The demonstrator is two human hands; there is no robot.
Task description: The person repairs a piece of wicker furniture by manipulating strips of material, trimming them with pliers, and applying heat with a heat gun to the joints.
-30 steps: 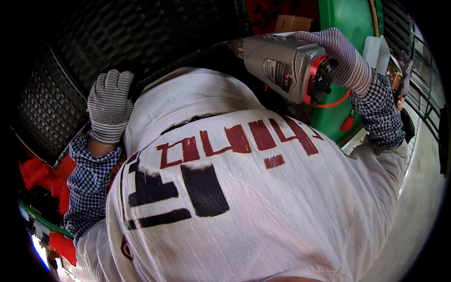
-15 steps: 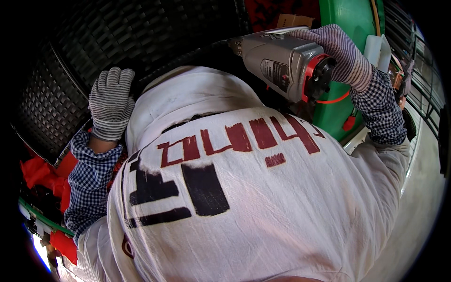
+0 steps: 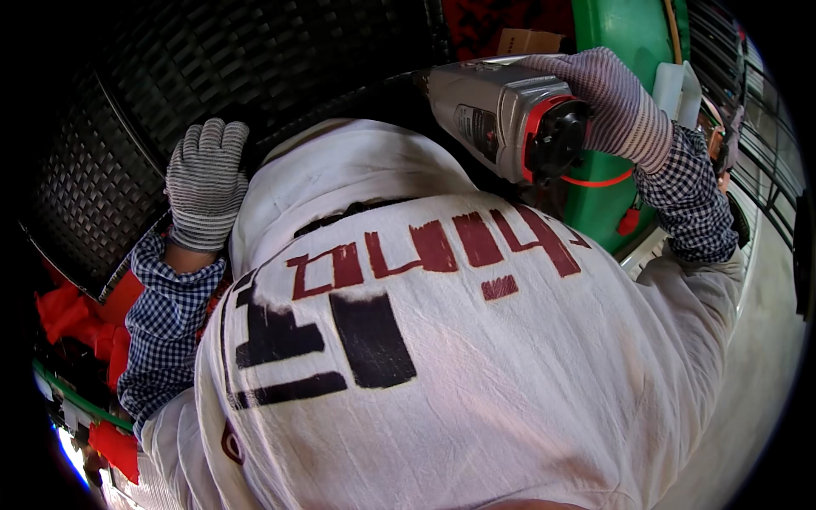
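My right hand (image 3: 610, 100), in a striped knit glove, is closed around the handle of a grey staple gun (image 3: 480, 106) with a red and black end cap. The tool's narrow nose points left toward black woven wicker (image 3: 229, 72). Part of the handle and my fingertips are hidden behind the tool's body. On the left, my left hand (image 3: 206, 183), in a matching glove, lies flat with fingers stretched out against the wicker, holding nothing. Where the tool's nose meets the work is too dark to make out.
A green curved surface (image 3: 608, 200) stands behind the tool, with a red cord (image 3: 599, 182) in front of it. Beyond are a small cardboard box (image 3: 529, 41) and a white plastic piece (image 3: 671, 89). Red cloth (image 3: 81, 319) lies at lower left, black metal rods at far right.
The staple gun has shifted slightly left and turned, so more of its black end cap shows. My left hand stays nearly in place, flat on the wicker.
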